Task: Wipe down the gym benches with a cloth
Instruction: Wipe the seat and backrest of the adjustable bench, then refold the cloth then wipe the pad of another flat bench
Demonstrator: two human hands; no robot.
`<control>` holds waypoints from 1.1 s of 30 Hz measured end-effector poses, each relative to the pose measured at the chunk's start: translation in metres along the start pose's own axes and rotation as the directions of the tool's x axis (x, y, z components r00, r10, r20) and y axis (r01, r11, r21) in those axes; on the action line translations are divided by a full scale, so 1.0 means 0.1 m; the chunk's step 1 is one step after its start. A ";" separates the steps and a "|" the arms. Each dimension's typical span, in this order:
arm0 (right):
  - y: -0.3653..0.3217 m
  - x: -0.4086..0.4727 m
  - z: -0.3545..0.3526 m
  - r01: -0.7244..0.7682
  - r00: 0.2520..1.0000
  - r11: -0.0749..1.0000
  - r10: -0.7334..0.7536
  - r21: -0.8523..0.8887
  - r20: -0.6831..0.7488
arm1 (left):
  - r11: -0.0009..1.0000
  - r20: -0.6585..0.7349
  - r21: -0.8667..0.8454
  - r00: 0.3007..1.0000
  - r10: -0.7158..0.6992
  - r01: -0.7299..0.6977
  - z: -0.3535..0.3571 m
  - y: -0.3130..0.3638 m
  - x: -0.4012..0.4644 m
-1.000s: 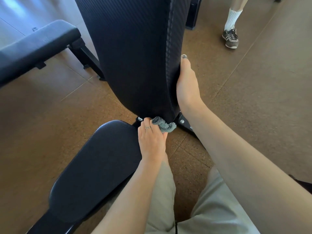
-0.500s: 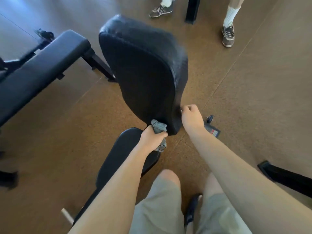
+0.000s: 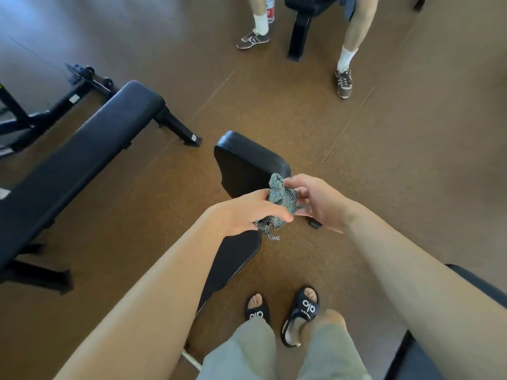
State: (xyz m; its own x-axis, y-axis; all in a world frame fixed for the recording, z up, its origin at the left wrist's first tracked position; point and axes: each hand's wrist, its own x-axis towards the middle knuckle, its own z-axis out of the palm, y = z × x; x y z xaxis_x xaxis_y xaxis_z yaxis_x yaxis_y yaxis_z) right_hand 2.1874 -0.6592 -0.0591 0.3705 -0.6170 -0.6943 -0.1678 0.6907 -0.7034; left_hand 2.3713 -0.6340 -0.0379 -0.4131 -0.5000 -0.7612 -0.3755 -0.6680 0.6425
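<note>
Brown cork-like gym floor, and the wipe is on pause!
Both hands lifted off the black padded incline surface: left hand and right hand pinch the crumpled grey checked cloth, apparently refolding; long black flat bench looks untouched.

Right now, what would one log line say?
left hand: grips cloth | right hand: pinches cloth | above backrest | not wiping

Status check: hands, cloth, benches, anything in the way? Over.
Left hand and right hand both grip the cloth, held above the near bench. Flat bench off left. A person's legs stand ahead.
</note>
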 end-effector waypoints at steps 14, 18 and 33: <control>-1.04 -0.49 -1.12 0.132 0.986 0.988 -0.123 -0.074 0.116 | 0.984 -0.202 -0.174 0.977 -0.064 0.028 0.37 1.65 -0.10; -1.30 -0.45 -1.71 0.138 0.986 0.983 -0.125 -0.119 0.112 | 0.987 -0.260 -0.160 0.963 -0.072 0.031 0.55 2.05 0.20; -2.47 0.44 -2.06 0.143 0.941 0.883 0.018 -0.448 0.337 | 0.999 -0.488 0.007 0.872 0.046 -0.048 -0.17 2.54 0.71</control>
State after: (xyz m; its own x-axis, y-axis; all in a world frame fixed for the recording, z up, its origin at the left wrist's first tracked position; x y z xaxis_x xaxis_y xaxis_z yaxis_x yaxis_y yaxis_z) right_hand 2.0573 -0.9349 0.0525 0.6535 -0.4411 -0.6151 -0.5040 0.3527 -0.7884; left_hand 2.2610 -0.8489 0.0693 0.0277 -0.7354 -0.6771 -0.3609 -0.6390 0.6793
